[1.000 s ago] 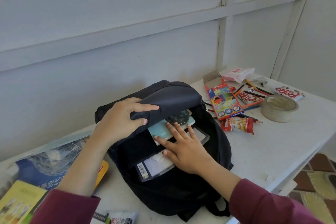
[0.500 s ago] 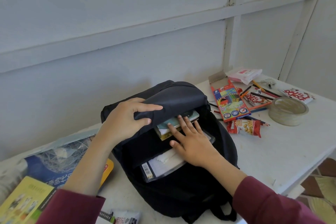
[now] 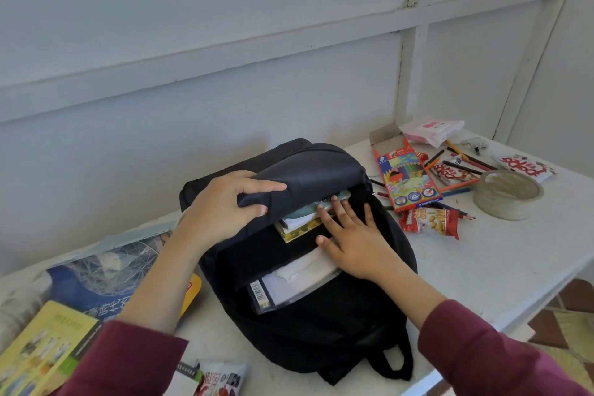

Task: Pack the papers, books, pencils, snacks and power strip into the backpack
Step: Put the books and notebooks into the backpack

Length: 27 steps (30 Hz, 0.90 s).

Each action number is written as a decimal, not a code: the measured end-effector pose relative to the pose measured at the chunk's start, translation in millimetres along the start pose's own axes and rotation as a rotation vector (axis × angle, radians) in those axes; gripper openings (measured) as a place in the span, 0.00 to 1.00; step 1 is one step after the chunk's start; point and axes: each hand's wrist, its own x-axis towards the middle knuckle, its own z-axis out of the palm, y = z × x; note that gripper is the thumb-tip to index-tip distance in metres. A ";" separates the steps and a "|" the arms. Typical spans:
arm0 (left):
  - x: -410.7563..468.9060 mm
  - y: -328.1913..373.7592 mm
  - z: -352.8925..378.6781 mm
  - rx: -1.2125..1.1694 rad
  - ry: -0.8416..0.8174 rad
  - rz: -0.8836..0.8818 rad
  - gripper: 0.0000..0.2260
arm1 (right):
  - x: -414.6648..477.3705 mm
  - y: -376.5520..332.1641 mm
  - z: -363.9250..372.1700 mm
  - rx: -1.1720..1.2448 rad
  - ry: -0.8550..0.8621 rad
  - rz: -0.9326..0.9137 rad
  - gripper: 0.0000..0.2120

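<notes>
Currently, the white table (image 3: pixel 482 267) carries all items. The black backpack (image 3: pixel 337 331) lies at its centre, main compartment open toward the person. Left of the bag, a large blue book (image 3: pixel 106 270) lies flat, with a yellow book (image 3: pixel 48 341) at its near corner.

The left hand (image 3: pixel 221 209) grips the backpack's top flap (image 3: pixel 321 173), fingers and thumb curled round the fold, holding it raised. The right hand (image 3: pixel 356 235) is spread flat with fingers straight, and its fingertips press on a stack of books (image 3: pixel 299 225) lodged under the flap inside the compartment. Below that hand, a clear folder of papers (image 3: pixel 289 286) sits in the bag, its barcoded corner protruding.

Right of the bag, a coloured pencil box (image 3: pixel 406 178) lies with its end flap open. A roll of clear tape (image 3: pixel 508 194) rests toward the table's right edge. A red snack packet (image 3: pixel 430 222) lies just beside the pencil box. Loose pencils (image 3: pixel 463 167) lie scattered beyond it.
</notes>
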 end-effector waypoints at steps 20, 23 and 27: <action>-182.5 -41.8 5.3 -0.449 0.428 -0.281 0.19 | -74.3 -160.9 -12.9 0.352 -0.018 -0.670 0.14; -228.7 -53.0 3.8 -0.254 0.586 -0.417 0.20 | -66.7 -183.5 0.8 0.458 -0.076 -0.650 0.13; -280.1 -64.2 2.7 0.195 0.688 -0.592 0.16 | -50.9 -207.0 17.8 0.567 -0.217 -0.587 0.13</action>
